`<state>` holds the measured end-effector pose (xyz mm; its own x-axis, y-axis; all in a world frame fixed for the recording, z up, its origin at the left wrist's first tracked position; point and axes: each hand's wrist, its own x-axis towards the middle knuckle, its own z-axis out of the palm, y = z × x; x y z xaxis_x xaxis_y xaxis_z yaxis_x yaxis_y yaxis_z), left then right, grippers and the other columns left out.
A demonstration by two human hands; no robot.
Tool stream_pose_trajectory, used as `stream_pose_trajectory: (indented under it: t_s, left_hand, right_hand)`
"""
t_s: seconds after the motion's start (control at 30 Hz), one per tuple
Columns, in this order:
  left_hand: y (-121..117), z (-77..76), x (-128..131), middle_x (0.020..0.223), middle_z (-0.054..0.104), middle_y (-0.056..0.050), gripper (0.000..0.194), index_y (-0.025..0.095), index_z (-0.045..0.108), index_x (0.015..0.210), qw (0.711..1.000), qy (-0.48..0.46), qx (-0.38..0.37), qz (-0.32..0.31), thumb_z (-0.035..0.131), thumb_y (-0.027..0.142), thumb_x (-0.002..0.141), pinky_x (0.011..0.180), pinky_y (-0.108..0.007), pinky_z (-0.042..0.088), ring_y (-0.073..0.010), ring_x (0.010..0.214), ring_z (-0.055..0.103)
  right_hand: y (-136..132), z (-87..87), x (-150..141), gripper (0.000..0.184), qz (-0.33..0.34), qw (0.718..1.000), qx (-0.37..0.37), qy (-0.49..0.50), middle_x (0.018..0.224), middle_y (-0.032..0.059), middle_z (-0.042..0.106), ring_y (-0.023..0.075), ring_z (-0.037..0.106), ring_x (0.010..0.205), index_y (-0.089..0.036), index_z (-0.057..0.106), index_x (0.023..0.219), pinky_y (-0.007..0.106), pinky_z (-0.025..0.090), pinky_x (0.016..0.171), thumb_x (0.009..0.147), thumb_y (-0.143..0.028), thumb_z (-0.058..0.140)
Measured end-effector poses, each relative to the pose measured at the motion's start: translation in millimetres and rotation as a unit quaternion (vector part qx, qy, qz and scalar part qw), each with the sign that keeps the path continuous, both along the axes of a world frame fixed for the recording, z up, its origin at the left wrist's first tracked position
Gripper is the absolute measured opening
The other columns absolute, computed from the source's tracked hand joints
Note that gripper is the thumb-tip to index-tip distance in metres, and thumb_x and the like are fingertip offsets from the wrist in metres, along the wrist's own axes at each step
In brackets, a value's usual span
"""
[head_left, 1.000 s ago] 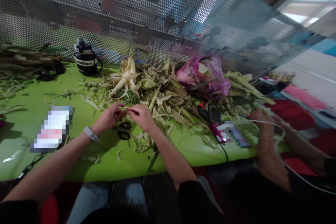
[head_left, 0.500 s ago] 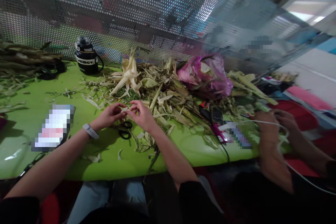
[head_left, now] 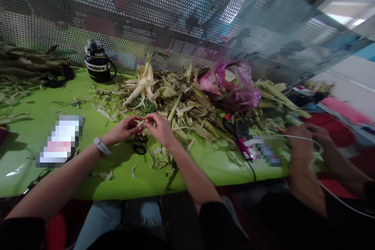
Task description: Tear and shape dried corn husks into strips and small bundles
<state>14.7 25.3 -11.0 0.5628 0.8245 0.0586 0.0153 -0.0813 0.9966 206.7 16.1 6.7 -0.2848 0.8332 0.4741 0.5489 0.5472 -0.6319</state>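
Observation:
My left hand (head_left: 128,128) and my right hand (head_left: 159,128) meet above the green table (head_left: 117,187). Between their pinched fingertips is a small pale piece of husk (head_left: 141,123), partly hidden by the fingers. Black scissors (head_left: 140,148) lie just below the hands, their loop handles showing. Behind my hands spreads a heap of dry corn husks (head_left: 202,115), with a pale peeled husk (head_left: 145,80) standing up at its left. Thin husk scraps (head_left: 159,158) are scattered near my right wrist.
A phone (head_left: 61,140) lies at left, a black jug (head_left: 98,62) behind it. A pink plastic bag (head_left: 231,84) rests on the husks. At right, a co-worker's hands (head_left: 307,134) work beside a white cable (head_left: 275,136) and another phone (head_left: 268,151). A perforated metal screen (head_left: 131,15) borders the back.
My fingertips have shifted slightly around the pale husk piece, the right fingers curling in more. The other things on the table stay where they were.

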Motion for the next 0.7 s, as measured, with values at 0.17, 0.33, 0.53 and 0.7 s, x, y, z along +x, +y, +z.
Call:
stream_pose_trajectory:
  t_s: [0.17,0.33,0.53,0.7]
  left_hand:
    - [3.5,4.8,-3.8,0.082,0.062,-0.001,0.04,0.014,0.06,0.107,0.998,-0.044,-0.016,0.031,0.07,0.042,0.081,0.065,-0.025,0.05,-0.01,0.067,0.058]
    - [1.3,9.6,-5.4,0.087,0.06,-0.002,0.036,0.015,0.062,0.105,0.995,-0.063,-0.066,0.026,0.068,0.043,0.082,0.066,-0.024,0.047,-0.0092,0.068,0.054]
    - [-3.1,11.2,-3.6,0.081,0.061,-0.001,0.033,0.016,0.062,0.105,0.999,-0.028,-0.03,0.004,0.062,0.042,0.085,0.069,-0.027,0.047,-0.0128,0.07,0.057]
    - [-6.0,11.0,-1.4,0.082,0.062,-0.001,0.031,0.016,0.058,0.111,0.999,-0.036,-0.004,-0.007,0.059,0.036,0.087,0.072,-0.029,0.048,-0.0142,0.074,0.058]
  right_hand:
    - [2.3,6.5,6.7,0.017,0.001,0.993,0.111,-0.041,0.107,0.0088,0.065,0.0225,0.057,0.108,-0.021,0.068,0.093,0.04,0.041,0.098,0.084,-0.035,0.068]
    - [5.1,12.1,12.1,0.016,0.061,0.994,0.085,-0.028,0.105,0.005,0.067,0.0198,0.059,0.106,-0.023,0.069,0.096,0.04,0.04,0.098,0.083,-0.034,0.069]
    - [4.6,9.8,9.9,0.011,0.062,0.997,0.038,0.015,0.096,0.0041,0.064,0.0176,0.059,0.096,-0.025,0.073,0.088,0.037,0.044,0.092,0.081,-0.033,0.072]
    - [4.2,7.0,9.1,0.016,0.059,0.995,-0.038,0.066,0.09,0.0029,0.059,0.0161,0.057,0.091,-0.023,0.073,0.084,0.033,0.046,0.086,0.079,-0.038,0.073]
